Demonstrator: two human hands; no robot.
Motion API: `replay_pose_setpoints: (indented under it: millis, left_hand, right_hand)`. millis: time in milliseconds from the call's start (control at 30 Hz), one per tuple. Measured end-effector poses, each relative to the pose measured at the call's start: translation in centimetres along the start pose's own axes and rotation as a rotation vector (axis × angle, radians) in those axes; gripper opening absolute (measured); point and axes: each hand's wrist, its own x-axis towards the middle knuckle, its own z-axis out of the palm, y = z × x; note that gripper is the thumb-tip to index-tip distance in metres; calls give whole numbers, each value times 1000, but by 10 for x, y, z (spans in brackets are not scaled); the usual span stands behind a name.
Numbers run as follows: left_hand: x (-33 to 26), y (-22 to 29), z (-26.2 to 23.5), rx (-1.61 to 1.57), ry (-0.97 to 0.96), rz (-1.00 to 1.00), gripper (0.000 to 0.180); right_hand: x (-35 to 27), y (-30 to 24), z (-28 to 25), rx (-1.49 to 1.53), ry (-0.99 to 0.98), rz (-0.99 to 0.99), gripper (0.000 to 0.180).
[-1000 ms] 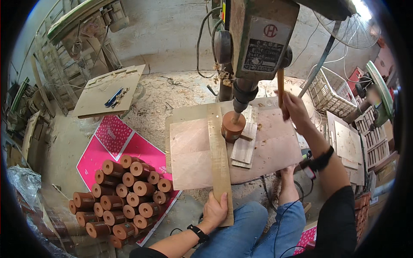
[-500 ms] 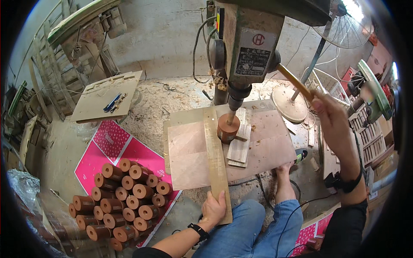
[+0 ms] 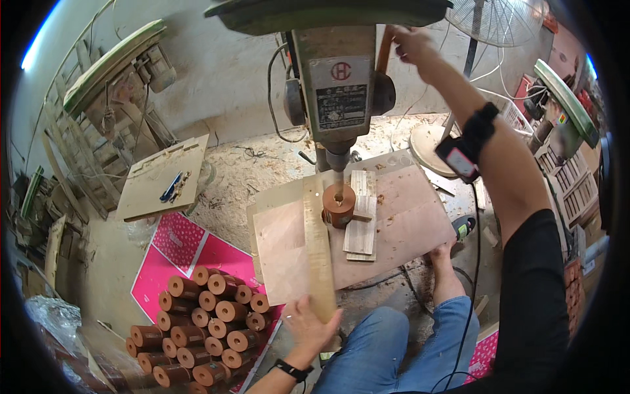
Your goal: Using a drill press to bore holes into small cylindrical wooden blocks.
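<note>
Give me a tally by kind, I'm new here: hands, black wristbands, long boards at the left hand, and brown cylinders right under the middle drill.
Hands: 2, left hand and right hand
Black wristbands: 2
Long board: 1
Brown cylinder under the drill: 1
Total: 6

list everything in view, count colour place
drill press: one, green, top centre
lever: one, brown, beside press
cylinder: one, brown, under press
wood pieces: several, pale, beside cylinder
long strip: one, tan, left of cylinder
worktable: one, pinkish, beneath these
piled cylinders: over twenty, brown, lower left
sheeting: uncounted, pink, under pile
side board: one, pale, left
tool: one, blue, on board
fan: one, grey, upper right
crate: one, white, right
machines: two or more, green, both sides
plastic: uncounted, clear, lower left
shavings: uncounted, pale, floor
wristbands: two, black, arms
jeans: one pair, blue, bottom
left grip: one, bare, at strip end
right grip: one, bare, at lever
</note>
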Motion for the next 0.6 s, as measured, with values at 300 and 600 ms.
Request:
replay_pose_setpoints:
  millis: [300,600]
  left_hand:
    - [136,-177,-75,479,268,-296,78]
    - [237,-1,59,-774,-185,266,99]
  right_hand:
    - [-142,62,-68,-170,-378,64,41]
    - [-404,17,-216,-235,-189,701,25]
